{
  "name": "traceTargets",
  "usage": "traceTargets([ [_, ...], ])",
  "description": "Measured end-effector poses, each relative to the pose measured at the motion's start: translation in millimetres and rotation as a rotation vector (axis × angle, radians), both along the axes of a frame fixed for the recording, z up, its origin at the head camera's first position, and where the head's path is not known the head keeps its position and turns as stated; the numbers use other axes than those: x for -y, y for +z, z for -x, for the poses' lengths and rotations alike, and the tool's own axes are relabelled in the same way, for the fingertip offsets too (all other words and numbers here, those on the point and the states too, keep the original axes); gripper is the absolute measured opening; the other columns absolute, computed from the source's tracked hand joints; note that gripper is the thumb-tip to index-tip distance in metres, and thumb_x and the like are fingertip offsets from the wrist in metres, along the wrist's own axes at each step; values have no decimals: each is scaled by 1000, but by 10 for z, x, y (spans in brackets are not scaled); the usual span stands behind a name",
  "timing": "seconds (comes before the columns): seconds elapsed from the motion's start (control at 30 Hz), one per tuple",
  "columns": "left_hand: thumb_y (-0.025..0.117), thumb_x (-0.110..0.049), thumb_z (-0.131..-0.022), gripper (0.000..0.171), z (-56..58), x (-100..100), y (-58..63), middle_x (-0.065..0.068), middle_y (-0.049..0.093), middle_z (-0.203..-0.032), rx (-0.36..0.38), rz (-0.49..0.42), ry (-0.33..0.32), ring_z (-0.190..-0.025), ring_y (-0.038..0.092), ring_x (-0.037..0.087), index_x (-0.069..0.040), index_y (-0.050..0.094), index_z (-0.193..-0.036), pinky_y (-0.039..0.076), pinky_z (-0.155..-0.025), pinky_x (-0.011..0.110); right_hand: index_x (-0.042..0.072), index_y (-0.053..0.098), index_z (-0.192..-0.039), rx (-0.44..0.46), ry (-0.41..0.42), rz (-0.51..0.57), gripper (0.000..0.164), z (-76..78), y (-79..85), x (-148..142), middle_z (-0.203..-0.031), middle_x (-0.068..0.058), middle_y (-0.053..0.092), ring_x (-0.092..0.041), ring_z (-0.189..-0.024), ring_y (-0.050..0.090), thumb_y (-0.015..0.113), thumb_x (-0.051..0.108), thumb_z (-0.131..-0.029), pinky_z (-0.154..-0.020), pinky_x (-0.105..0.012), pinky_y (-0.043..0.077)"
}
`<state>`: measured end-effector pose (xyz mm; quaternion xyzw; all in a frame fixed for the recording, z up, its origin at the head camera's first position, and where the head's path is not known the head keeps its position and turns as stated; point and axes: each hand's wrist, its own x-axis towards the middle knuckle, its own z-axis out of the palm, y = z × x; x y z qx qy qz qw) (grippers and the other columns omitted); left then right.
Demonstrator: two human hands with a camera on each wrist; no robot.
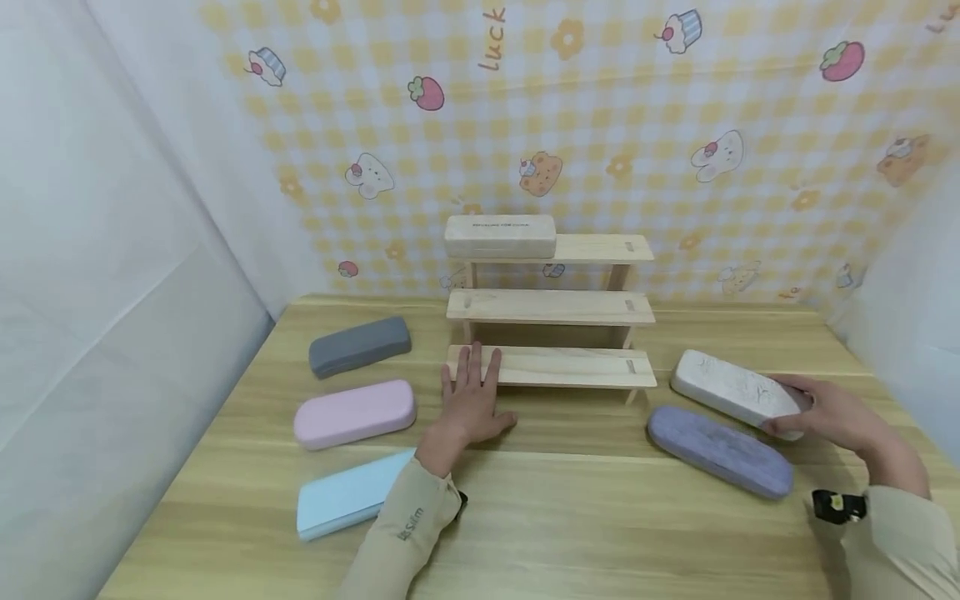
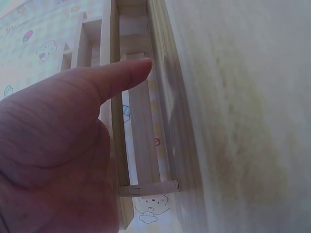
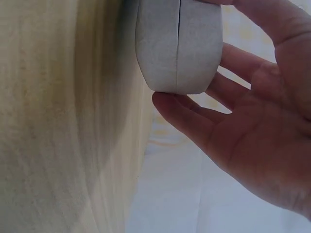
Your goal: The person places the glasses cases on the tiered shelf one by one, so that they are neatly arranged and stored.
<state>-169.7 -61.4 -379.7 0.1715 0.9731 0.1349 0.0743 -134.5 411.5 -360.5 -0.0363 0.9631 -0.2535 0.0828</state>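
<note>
My left hand point(image 1: 471, 407) rests with spread, straight fingers on the left end of the lowest tier of a three-tier wooden stand point(image 1: 555, 367). In the left wrist view its thumb points out along the front of that tier. At the right, my right hand point(image 1: 840, 412) grips the near end of a white patterned glasses case point(image 1: 738, 387), thumb on one side and fingers on the other. The right wrist view shows that case's end point(image 3: 177, 53) with a seam down the middle, between thumb and fingers. A purple glasses case point(image 1: 720, 452) lies just in front of it.
A cream case point(image 1: 500, 237) sits on the top tier, left side. On the table's left lie a grey case point(image 1: 360, 346), a pink case point(image 1: 355, 414) and a light blue case point(image 1: 352, 492), the last partly behind my left sleeve. A checked cloth point(image 1: 630, 108) hangs behind.
</note>
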Motion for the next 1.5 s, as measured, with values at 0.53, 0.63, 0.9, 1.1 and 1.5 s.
traceTargets([
  [0.53, 62, -44, -86, 93, -16, 43, 9, 23, -9, -151, -8, -34, -29, -138, -12, 36, -8, 4, -150, -3, -104, 60, -5, 41, -136, -189, -95, 26, 80, -21, 220, 18, -115, -29, 51, -27, -87, 51, 78, 32, -76, -58, -28, 39],
  [0.63, 62, -44, -86, 93, -2, 36, 3, 23, -9, -151, -18, -43, -31, -138, -12, 37, -7, 4, -150, -3, -104, 61, -2, 37, -139, -210, -139, 44, 81, -23, 288, 26, -121, -29, 47, -36, -96, 49, 76, 34, -77, -58, -28, 39],
  [0.9, 63, -44, -86, 93, -10, 65, -37, 23, -9, -152, -5, -55, -18, -138, -12, 36, -8, 5, -150, -5, -104, 59, 6, 34, -144, -248, -177, 65, 81, 48, 494, 130, -127, -27, 44, -38, -103, 44, 72, 38, -81, -58, -29, 40],
  [1.1, 62, -42, -87, 91, -9, 65, -31, 23, -8, -152, -20, -52, -25, -138, -11, 36, -7, 6, -150, -3, -104, 60, 7, 35, -144, -267, -154, 85, 78, 119, 695, 239, -132, -30, 38, -46, -107, 44, 72, 36, -81, -59, -28, 41],
  [1.5, 62, -42, -88, 90, 2, 24, -34, 21, -11, -152, -22, -55, -18, -138, -12, 35, -9, 5, -150, -3, -105, 59, 10, 46, -138, -366, -65, 97, 73, 435, 984, 423, -132, -15, 39, -35, -111, 40, 77, 32, -77, -93, -39, 39],
])
